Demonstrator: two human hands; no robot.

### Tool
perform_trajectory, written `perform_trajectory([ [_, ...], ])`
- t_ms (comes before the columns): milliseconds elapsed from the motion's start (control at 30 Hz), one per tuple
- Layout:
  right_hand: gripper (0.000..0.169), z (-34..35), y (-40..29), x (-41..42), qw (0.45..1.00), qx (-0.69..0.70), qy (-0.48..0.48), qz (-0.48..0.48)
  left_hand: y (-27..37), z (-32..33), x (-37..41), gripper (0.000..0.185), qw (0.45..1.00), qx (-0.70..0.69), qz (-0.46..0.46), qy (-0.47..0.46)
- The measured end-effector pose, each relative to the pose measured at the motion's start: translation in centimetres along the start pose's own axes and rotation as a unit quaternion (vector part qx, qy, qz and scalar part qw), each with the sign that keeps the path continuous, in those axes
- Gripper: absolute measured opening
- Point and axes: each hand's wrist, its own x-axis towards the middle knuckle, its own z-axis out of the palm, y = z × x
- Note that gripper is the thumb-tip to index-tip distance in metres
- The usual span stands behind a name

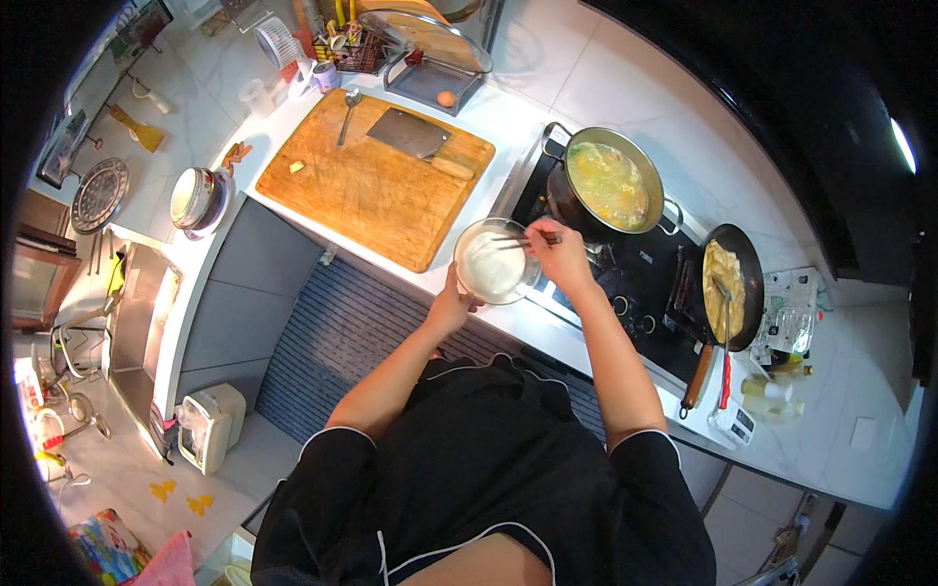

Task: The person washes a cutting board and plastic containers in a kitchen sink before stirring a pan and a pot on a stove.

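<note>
My left hand (pixel 453 304) grips the rim and side of a clear glass bowl (pixel 533 272) at the counter's front edge. White liquid (pixel 492 267) fills part of it. Chopsticks (pixel 513 240) are held in my right hand (pixel 557 253), their tips in the liquid. To the left lies a wooden cutting board (pixel 352 198) with a cleaver (pixel 410 133), a metal spoon (pixel 348 117) and a small pale yellow piece (pixel 296 167) on it. On the cooktop to the right stands a two-handled pot (pixel 560 192) of yellowish soup with greens (pixel 608 187).
A frying pan (pixel 752 293) at the right holds yellow food (pixel 722 271) and a red-handled spatula (pixel 725 366). An egg (pixel 446 98) sits in a dark rack (pixel 421 84) behind the board. Stacked bowls (pixel 194 199) stand left; bottles (pixel 777 406) stand at the far right.
</note>
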Motion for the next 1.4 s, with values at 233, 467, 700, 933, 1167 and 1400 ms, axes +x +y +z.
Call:
perform_trajectory([
  [233, 0.014, -0.2, -1.2, -0.9, 0.998, 0.044, -0.035, -0.037, -0.3, -0.1, 0.4, 0.066, 1.000, -0.017, -0.006, -0.004],
  [467, 0.011, 0.0, -1.1, -0.7, 0.995, -0.011, -0.058, -0.083, -0.8, 0.2, 0.4, 0.066, 0.999, -0.031, 0.010, -0.003],
  [700, 0.013, -0.1, -2.0, -0.4, 0.996, -0.028, -0.047, -0.071, -0.3, 0.0, 0.1, 0.066, 1.000, -0.018, -0.003, 0.000],
  [933, 0.013, -0.4, -2.6, 0.1, 0.987, -0.136, 0.029, -0.083, -0.9, -0.1, 0.4, 0.067, 1.000, -0.016, -0.003, 0.006],
  [1167, 0.013, -0.4, -2.5, 0.5, 0.981, -0.173, 0.024, -0.082, -2.0, -0.2, 0.9, 0.069, 0.999, -0.030, 0.016, 0.005],
  [1400, 0.014, -0.6, -2.2, 0.3, 0.997, -0.042, -0.068, -0.017, -2.3, 0.2, 1.1, 0.070, 1.000, -0.019, 0.024, 0.005],
])
